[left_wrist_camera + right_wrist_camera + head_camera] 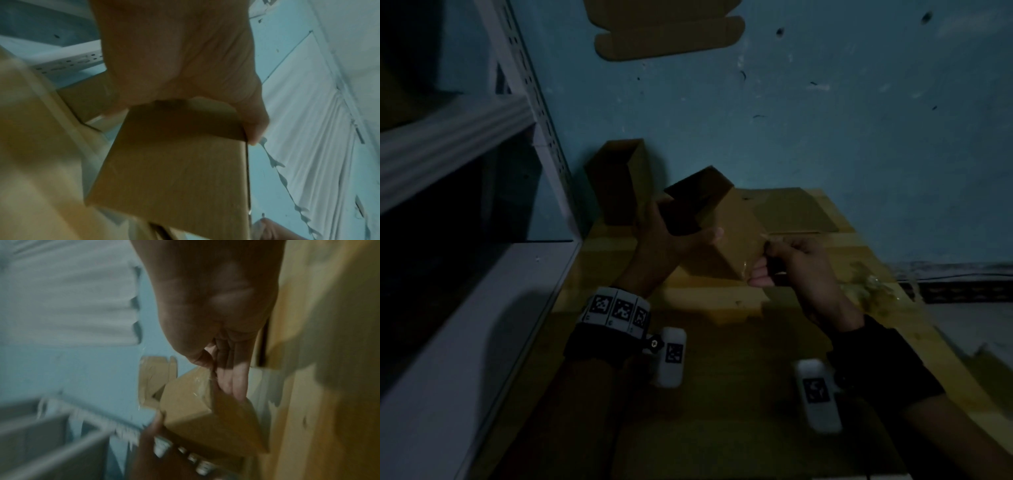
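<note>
A small brown cardboard box (729, 236), open at its far end, is held tilted above flattened cardboard. My left hand (671, 240) grips the open end, thumb along the near side and fingers hidden behind. In the left wrist view the box (174, 170) fills the middle under that hand (180, 56). My right hand (798, 263) pinches the taped lower corner, with clear tape glinting there. The right wrist view shows that hand (216, 305) with fingers (236, 382) under the box (195, 402) and thumb on its edge.
A second open box (619, 181) stands upright behind the left hand. Flattened cardboard sheets (794, 209) lie underneath, with a crumpled wad of clear tape (873, 287) on their right. A white metal shelf rack (465, 137) runs along the left. Another flat cardboard cut-out (667, 34) lies farther off.
</note>
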`<act>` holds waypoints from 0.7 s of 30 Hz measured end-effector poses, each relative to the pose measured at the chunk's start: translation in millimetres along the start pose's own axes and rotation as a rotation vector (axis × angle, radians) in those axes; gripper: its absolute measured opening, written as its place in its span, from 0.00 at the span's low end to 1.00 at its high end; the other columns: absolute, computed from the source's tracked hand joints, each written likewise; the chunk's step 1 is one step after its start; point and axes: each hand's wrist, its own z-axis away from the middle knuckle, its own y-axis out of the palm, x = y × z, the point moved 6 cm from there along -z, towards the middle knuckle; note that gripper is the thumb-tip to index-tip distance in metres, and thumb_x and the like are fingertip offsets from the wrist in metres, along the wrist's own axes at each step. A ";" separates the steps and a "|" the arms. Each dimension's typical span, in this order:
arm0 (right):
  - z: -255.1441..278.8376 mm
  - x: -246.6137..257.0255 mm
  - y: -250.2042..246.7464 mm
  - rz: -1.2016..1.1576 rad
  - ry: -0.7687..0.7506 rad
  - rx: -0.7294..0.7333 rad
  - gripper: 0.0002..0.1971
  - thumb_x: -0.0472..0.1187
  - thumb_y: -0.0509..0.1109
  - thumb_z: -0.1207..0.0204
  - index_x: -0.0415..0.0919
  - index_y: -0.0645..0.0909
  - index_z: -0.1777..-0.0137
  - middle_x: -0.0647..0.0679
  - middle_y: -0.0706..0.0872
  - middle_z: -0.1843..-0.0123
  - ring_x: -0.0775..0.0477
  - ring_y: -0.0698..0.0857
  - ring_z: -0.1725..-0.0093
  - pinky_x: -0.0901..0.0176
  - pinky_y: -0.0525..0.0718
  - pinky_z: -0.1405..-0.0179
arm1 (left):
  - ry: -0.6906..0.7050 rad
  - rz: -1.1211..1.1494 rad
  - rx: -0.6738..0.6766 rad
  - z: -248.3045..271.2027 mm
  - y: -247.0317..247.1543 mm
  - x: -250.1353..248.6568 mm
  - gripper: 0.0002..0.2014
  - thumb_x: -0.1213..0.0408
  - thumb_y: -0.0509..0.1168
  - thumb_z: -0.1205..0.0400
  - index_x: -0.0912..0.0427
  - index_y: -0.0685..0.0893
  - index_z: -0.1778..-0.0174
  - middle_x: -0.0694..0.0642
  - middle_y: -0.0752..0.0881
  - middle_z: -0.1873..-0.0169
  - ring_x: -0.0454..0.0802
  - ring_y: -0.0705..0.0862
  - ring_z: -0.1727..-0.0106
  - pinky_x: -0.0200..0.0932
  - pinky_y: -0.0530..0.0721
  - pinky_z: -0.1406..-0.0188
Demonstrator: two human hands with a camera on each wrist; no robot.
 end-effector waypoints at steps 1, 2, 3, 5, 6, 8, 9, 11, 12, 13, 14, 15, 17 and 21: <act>-0.4 0.5 -1.3 0.020 -0.015 -0.019 0.13 0.32 0.60 0.13 0.22 0.83 0.49 0.34 0.90 0.63 0.40 0.90 0.66 0.54 0.91 0.66 | -0.001 -0.045 -0.004 0.1 -1.5 -1.8 0.54 0.47 0.84 0.35 0.57 0.61 0.18 0.52 0.63 0.23 0.57 0.64 0.20 0.55 0.74 0.27; -0.3 1.7 -2.7 0.038 -0.038 -0.044 0.14 0.33 0.61 0.12 0.22 0.83 0.50 0.35 0.90 0.64 0.41 0.90 0.67 0.55 0.90 0.65 | 0.020 -0.103 0.011 1.1 -1.9 -5.8 0.55 0.39 0.82 0.38 0.54 0.64 0.19 0.52 0.62 0.22 0.57 0.61 0.19 0.56 0.71 0.26; -0.1 3.5 -4.7 0.059 -0.075 -0.075 0.14 0.34 0.61 0.12 0.23 0.83 0.51 0.35 0.89 0.64 0.41 0.90 0.67 0.54 0.90 0.65 | 0.023 -0.129 0.034 0.8 -3.2 -7.1 0.52 0.33 0.78 0.41 0.51 0.68 0.23 0.52 0.63 0.24 0.56 0.61 0.20 0.56 0.70 0.24; 0.0 9.5 -11.7 0.146 -0.189 -0.157 0.14 0.37 0.63 0.12 0.27 0.83 0.55 0.35 0.89 0.65 0.42 0.90 0.67 0.53 0.90 0.64 | -0.015 -0.022 0.066 2.6 -4.9 -9.7 0.35 0.32 0.72 0.34 0.47 0.77 0.36 0.51 0.72 0.35 0.47 0.72 0.28 0.44 0.76 0.33; 0.4 13.4 -15.4 0.199 -0.249 -0.190 0.15 0.38 0.65 0.12 0.29 0.84 0.57 0.37 0.90 0.65 0.42 0.91 0.66 0.52 0.91 0.64 | -0.048 0.091 0.069 3.7 -5.3 -10.6 0.24 0.36 0.69 0.27 0.48 0.80 0.43 0.47 0.77 0.43 0.40 0.80 0.38 0.34 0.80 0.44; 1.2 20.3 -18.0 0.260 -0.336 -0.207 0.14 0.38 0.67 0.13 0.31 0.85 0.58 0.38 0.90 0.64 0.42 0.91 0.64 0.52 0.92 0.62 | -0.069 0.241 0.028 1.8 -7.7 -10.8 0.23 0.38 0.59 0.17 0.54 0.85 0.48 0.41 0.81 0.52 0.29 0.84 0.54 0.28 0.79 0.59; 1.0 21.6 -17.4 0.258 -0.358 -0.194 0.13 0.37 0.67 0.14 0.29 0.85 0.58 0.37 0.89 0.64 0.42 0.91 0.63 0.53 0.92 0.61 | -0.066 0.262 -0.009 1.0 -9.5 -10.2 0.29 0.33 0.59 0.20 0.57 0.87 0.49 0.43 0.85 0.52 0.31 0.84 0.53 0.31 0.79 0.58; 1.4 22.9 -13.8 0.211 -0.379 -0.152 0.10 0.32 0.69 0.16 0.26 0.84 0.57 0.31 0.88 0.61 0.44 0.89 0.63 0.57 0.89 0.60 | -0.075 0.267 -0.053 3.0 -12.7 -10.5 0.34 0.30 0.63 0.29 0.60 0.89 0.51 0.52 0.90 0.53 0.43 0.87 0.54 0.38 0.82 0.56; 1.2 23.0 -11.3 0.187 -0.380 -0.134 0.08 0.30 0.70 0.18 0.26 0.84 0.56 0.30 0.88 0.59 0.47 0.88 0.62 0.60 0.89 0.60 | -0.100 0.273 -0.034 3.2 -12.4 -8.7 0.32 0.32 0.65 0.32 0.60 0.88 0.52 0.54 0.90 0.57 0.46 0.88 0.57 0.40 0.83 0.57; 0.1 22.4 -9.1 0.174 -0.377 -0.114 0.05 0.29 0.72 0.19 0.28 0.85 0.56 0.30 0.88 0.59 0.49 0.88 0.61 0.62 0.88 0.60 | -0.133 0.280 -0.004 2.2 -11.9 -5.2 0.29 0.34 0.68 0.32 0.59 0.88 0.54 0.53 0.90 0.61 0.47 0.88 0.60 0.42 0.84 0.56; -1.4 21.6 -7.7 0.174 -0.372 -0.090 0.03 0.29 0.73 0.21 0.32 0.87 0.56 0.32 0.89 0.59 0.49 0.88 0.61 0.62 0.87 0.60 | -0.165 0.298 0.023 2.1 -10.4 -3.2 0.27 0.37 0.70 0.31 0.59 0.88 0.54 0.52 0.89 0.63 0.48 0.88 0.61 0.43 0.83 0.56; -2.8 21.3 -6.3 0.185 -0.368 -0.064 0.05 0.28 0.74 0.22 0.36 0.88 0.56 0.35 0.89 0.59 0.49 0.88 0.60 0.63 0.86 0.59 | -0.202 0.316 0.041 1.5 -9.7 0.6 0.24 0.40 0.72 0.28 0.60 0.88 0.52 0.53 0.90 0.62 0.49 0.89 0.59 0.43 0.84 0.56; -4.0 20.3 -3.4 0.234 -0.365 -0.011 0.09 0.26 0.76 0.25 0.42 0.88 0.58 0.43 0.91 0.61 0.50 0.88 0.60 0.63 0.87 0.59 | -0.274 0.332 0.074 2.7 -7.2 7.3 0.22 0.45 0.72 0.22 0.61 0.88 0.44 0.57 0.92 0.52 0.55 0.91 0.50 0.46 0.86 0.50; -0.2 19.5 3.1 0.357 -0.358 0.053 0.07 0.28 0.77 0.25 0.41 0.88 0.57 0.45 0.91 0.59 0.48 0.89 0.57 0.62 0.88 0.54 | -0.281 0.222 0.072 5.4 -8.3 13.3 0.11 0.49 0.71 0.19 0.54 0.89 0.54 0.56 0.90 0.52 0.57 0.87 0.46 0.56 0.82 0.37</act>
